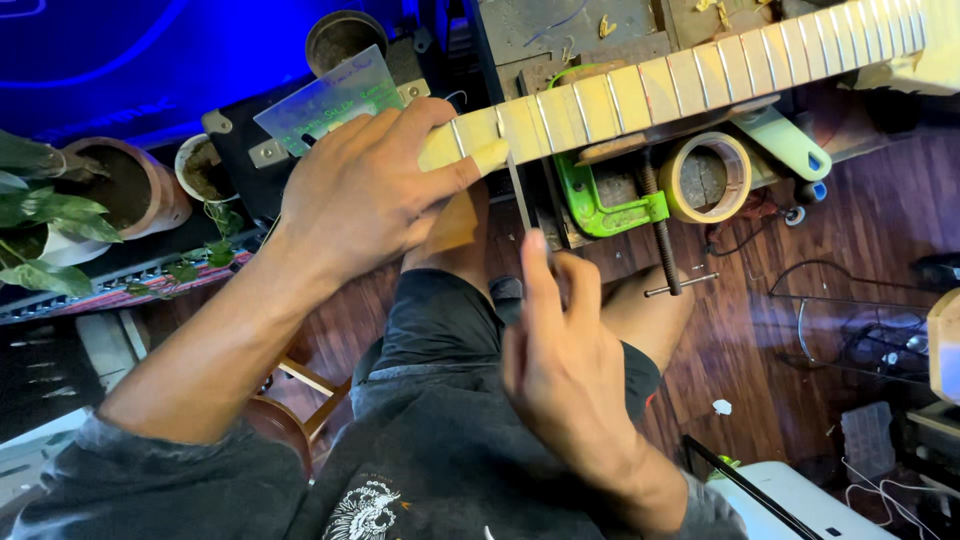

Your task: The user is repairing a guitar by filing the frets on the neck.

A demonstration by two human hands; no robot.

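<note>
A pale wooden guitar neck (pixel 690 80) with metal frets runs from the middle to the top right, held to a workbench by a green clamp (pixel 600 205). My left hand (pixel 365 190) grips the near end of the neck, thumb on its edge. My right hand (pixel 565 350) sits below it and holds a thin metal strip (pixel 519 190) upright against the side of the neck near the lowest frets. A clear green plastic gauge (pixel 325 100) lies just behind my left hand.
A roll of tape (pixel 708 176) lies by the clamp screw (pixel 662 240). Potted plants (pixel 60 205) and a round tin (pixel 345 38) stand at the left and top. Below are a dark wooden floor (pixel 760 340), a stool (pixel 290 400), a wire rack (pixel 860 335) and a white box (pixel 800 500).
</note>
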